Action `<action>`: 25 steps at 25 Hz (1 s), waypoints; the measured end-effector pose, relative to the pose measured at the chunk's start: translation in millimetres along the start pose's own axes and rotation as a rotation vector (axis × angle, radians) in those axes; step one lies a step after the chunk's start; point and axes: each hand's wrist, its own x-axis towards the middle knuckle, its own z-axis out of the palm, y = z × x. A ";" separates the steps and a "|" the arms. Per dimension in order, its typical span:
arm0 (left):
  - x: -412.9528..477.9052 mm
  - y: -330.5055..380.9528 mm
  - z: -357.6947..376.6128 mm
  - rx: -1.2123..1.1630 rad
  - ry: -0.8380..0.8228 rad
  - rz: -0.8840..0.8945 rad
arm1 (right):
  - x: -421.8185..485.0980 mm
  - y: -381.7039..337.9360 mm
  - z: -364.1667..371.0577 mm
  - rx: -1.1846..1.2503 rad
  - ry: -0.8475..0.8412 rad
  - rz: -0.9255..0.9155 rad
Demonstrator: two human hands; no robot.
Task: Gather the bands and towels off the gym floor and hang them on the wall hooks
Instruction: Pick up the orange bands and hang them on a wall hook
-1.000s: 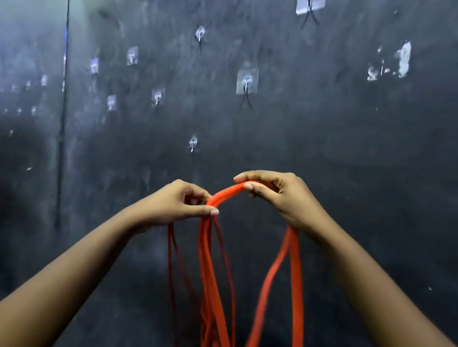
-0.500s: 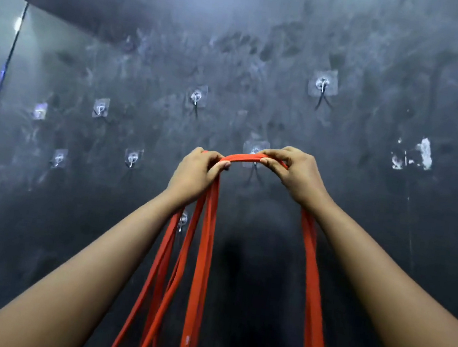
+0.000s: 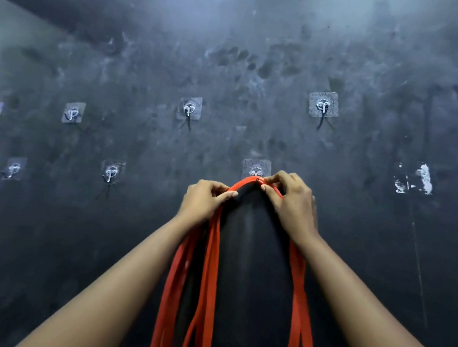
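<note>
**Red band at the hook**

The left hand point(image 3: 204, 202) pinched the gathered strands of the red band point(image 3: 210, 272) in a curled grip, just left of its arch. The top of that arch touched the wall hook point(image 3: 256, 168), whose tip seemed to poke through. The right hand point(image 3: 293, 204) pinched the band beside the hook. To seat it well, every strand should drop behind the tip before either grip loosens. The band was flat and red, its long loops hanging down the dark wall point(image 3: 357, 246).
</note>
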 end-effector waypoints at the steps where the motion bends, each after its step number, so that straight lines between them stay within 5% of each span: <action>1: -2.5 0.2 3.2 -0.015 0.000 -0.010 | -4.9 -1.3 3.4 -0.017 0.027 0.012; 5: -5.7 6.7 0.7 -0.092 -0.048 -0.060 | -13.4 -10.1 4.1 -0.154 0.085 0.002; 12: -16.8 11.7 -28.7 -0.299 -0.295 -0.144 | -20.3 -18.1 -20.7 -0.118 -0.118 0.008; 17: -37.2 5.9 -62.8 -0.300 -0.461 -0.097 | -76.5 -61.2 -30.1 -0.002 -0.260 -0.282; 22: -67.3 -13.7 -97.3 -0.254 -0.662 -0.108 | -104.2 -80.3 13.9 0.419 -0.674 0.067; 25: -75.5 -30.2 -107.0 -0.324 -0.568 -0.118 | -110.2 -81.7 37.7 0.712 -0.880 0.237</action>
